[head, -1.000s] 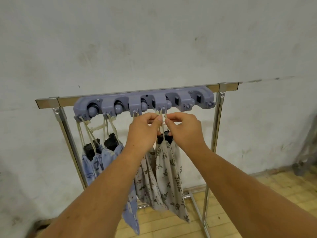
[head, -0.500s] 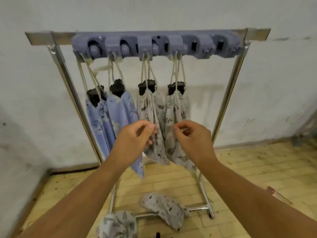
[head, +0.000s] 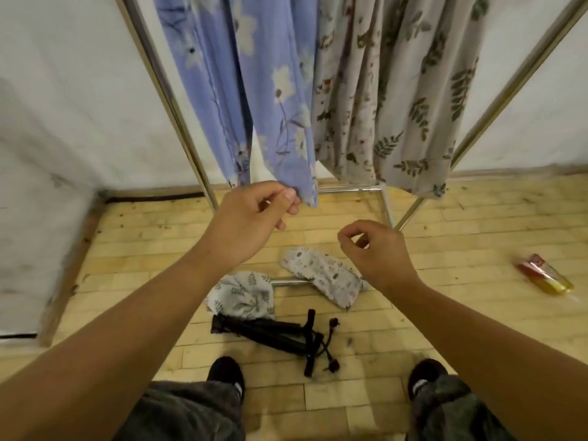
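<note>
My left hand (head: 254, 218) hovers with loosely curled fingers, thumb against forefinger, right beside the bottom corner of a hanging blue floral bag (head: 241, 90); no fabric shows between its fingers. My right hand (head: 378, 253) hangs lower and to the right, fingers also loosely curled and holding nothing. Pale leaf-print bags (head: 397, 90) hang next to the blue one. On the floor below lie two more leaf-print bags (head: 245, 294) (head: 324, 278) and a black folded item with cords (head: 273, 335).
The metal rack's slanted posts (head: 178, 106) and its floor bar (head: 350, 187) frame the hanging bags. A red and yellow wrapper (head: 544, 275) lies on the wooden floor at right. My shoes (head: 226, 374) stand near the black item. A white wall is behind.
My view has tipped down from the hook bar to the floor. Both hands have let go of the bag cords at the hooks and dropped low, holding nothing.
</note>
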A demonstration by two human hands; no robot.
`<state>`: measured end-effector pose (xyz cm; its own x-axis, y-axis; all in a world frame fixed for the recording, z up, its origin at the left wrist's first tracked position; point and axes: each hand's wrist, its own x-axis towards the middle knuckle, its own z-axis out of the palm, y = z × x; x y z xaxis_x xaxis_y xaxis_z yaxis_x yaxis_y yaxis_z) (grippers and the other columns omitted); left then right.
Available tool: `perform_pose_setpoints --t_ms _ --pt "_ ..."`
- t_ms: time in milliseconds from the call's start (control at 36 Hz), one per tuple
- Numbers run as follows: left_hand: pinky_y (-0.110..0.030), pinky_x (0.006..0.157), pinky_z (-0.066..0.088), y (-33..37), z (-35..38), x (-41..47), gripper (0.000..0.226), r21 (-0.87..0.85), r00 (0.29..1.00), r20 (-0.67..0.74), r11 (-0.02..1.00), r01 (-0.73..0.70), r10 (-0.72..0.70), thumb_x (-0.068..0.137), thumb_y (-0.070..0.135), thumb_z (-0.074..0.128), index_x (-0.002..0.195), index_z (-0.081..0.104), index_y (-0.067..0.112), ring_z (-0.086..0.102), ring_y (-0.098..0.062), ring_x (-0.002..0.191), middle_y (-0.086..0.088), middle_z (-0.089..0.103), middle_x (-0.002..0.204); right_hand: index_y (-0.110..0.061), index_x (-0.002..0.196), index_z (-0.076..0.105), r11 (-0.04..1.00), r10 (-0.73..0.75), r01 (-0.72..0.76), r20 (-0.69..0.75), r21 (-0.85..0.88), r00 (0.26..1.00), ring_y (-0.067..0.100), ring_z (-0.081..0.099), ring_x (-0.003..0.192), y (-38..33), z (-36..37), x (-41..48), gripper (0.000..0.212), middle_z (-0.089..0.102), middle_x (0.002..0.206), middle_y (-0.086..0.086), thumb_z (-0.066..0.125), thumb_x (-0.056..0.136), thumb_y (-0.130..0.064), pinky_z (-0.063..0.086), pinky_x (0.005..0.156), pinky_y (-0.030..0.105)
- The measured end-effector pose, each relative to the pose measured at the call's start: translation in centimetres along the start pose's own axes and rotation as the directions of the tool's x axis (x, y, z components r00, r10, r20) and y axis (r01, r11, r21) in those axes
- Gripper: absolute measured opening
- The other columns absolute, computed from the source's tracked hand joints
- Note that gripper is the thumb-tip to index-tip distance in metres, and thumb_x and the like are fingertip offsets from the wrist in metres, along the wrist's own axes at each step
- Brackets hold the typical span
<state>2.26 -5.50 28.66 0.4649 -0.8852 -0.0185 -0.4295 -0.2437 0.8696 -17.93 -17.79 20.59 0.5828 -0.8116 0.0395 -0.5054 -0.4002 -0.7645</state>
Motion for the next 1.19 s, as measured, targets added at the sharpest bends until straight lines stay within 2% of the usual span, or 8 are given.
perform_pose_setpoints --t_ms 250,333,472,667,750,917,1056,1194 --pt "-0.009 0.064 0.046 -3.5 1.2 2.3 0.023 0.043 0.993 0.110 0.998 0.047 -0.051 0.106 0.037 0.053 0.104 0.075 0.031 0.071 -0.003 0.074 0.016 0.077 0.095 -0.022 0.090 0.077 0.985 0.145 -0.141 0.038 -0.099 0.989 -0.005 0.060 0.067 5.1 2.4 0.8 0.006 0.070 0.082 -0.017 0.073 0.093 -0.019 0.045 0.058 0.005" --pt "-0.017 0.069 0.048 -4.5 2.0 3.2 0.025 0.115 0.981 0.191 0.993 0.014 -0.036 0.105 0.045 0.050 0.109 0.073 0.036 0.072 0.000 0.077 0.022 0.075 0.098 -0.025 0.091 0.076 0.971 0.226 -0.219 0.067 -0.099 0.972 -0.001 0.060 0.065 6.3 3.1 1.2 0.006 0.070 0.085 -0.017 0.072 0.095 -0.022 0.046 0.055 0.008" --pt "-0.019 0.067 0.048 -7.1 4.3 4.6 0.025 0.191 0.956 0.293 0.981 -0.040 -0.018 0.106 0.042 0.050 0.105 0.073 0.034 0.070 0.001 0.076 0.022 0.074 0.095 -0.026 0.092 0.074 0.954 0.273 -0.260 0.072 -0.146 0.959 0.006 0.063 0.066 9.7 3.5 1.0 0.005 0.070 0.087 -0.017 0.071 0.096 -0.024 0.054 0.066 0.023" --pt "-0.010 0.065 0.045 -11.1 7.3 6.4 0.024 0.309 0.890 0.457 0.939 -0.153 -0.006 0.105 0.043 0.050 0.106 0.072 0.033 0.067 0.005 0.079 0.021 0.072 0.093 -0.019 0.098 0.077 0.896 0.395 -0.381 0.020 -0.227 0.918 0.002 0.061 0.072 17.0 3.3 0.2 0.008 0.068 0.082 -0.013 0.071 0.096 -0.024 0.053 0.073 0.025" --pt "-0.011 0.063 0.044 -12.9 8.4 6.8 0.017 0.321 0.863 0.503 0.936 -0.141 -0.042 0.104 0.044 0.051 0.104 0.068 0.042 0.066 0.008 0.080 0.023 0.070 0.091 -0.017 0.100 0.077 0.851 0.467 -0.444 0.019 -0.280 0.884 0.009 0.064 0.078 20.4 3.1 -0.7 0.012 0.071 0.090 -0.007 0.070 0.096 -0.026 0.059 0.080 0.034" --pt "-0.008 0.059 0.040 -16.4 10.5 8.0 0.026 0.400 0.837 0.536 0.907 -0.135 -0.111 0.103 0.043 0.052 0.110 0.073 0.031 0.065 0.007 0.078 0.025 0.067 0.085 -0.015 0.098 0.076 0.746 0.629 -0.588 0.043 -0.312 0.776 0.018 0.071 0.081 25.5 3.8 -3.4 0.011 0.073 0.088 -0.001 0.066 0.098 -0.019 0.062 0.083 0.042" --pt "0.001 0.058 0.037 -17.8 12.3 8.6 0.022 0.412 0.812 0.571 0.898 -0.156 -0.120 0.106 0.034 0.052 0.110 0.072 0.027 0.055 0.024 0.069 0.028 0.060 0.083 -0.012 0.092 0.076 0.671 0.718 -0.674 0.044 -0.307 0.695 0.024 0.072 0.087 28.4 5.7 -4.9 0.016 0.074 0.085 0.002 0.063 0.097 -0.019 0.060 0.090 0.048" --pt "-0.020 0.064 0.049 -19.3 14.3 8.8 0.017 0.410 0.764 0.622 0.903 -0.128 -0.174 0.102 0.048 0.051 0.104 0.067 0.042 0.070 -0.008 0.076 0.015 0.069 0.090 -0.007 0.100 0.075 0.569 0.805 -0.689 0.134 -0.448 0.578 0.028 0.072 0.086 31.0 6.7 -5.5 0.023 0.075 0.089 0.011 0.057 0.101 -0.021 0.061 0.087 0.042"
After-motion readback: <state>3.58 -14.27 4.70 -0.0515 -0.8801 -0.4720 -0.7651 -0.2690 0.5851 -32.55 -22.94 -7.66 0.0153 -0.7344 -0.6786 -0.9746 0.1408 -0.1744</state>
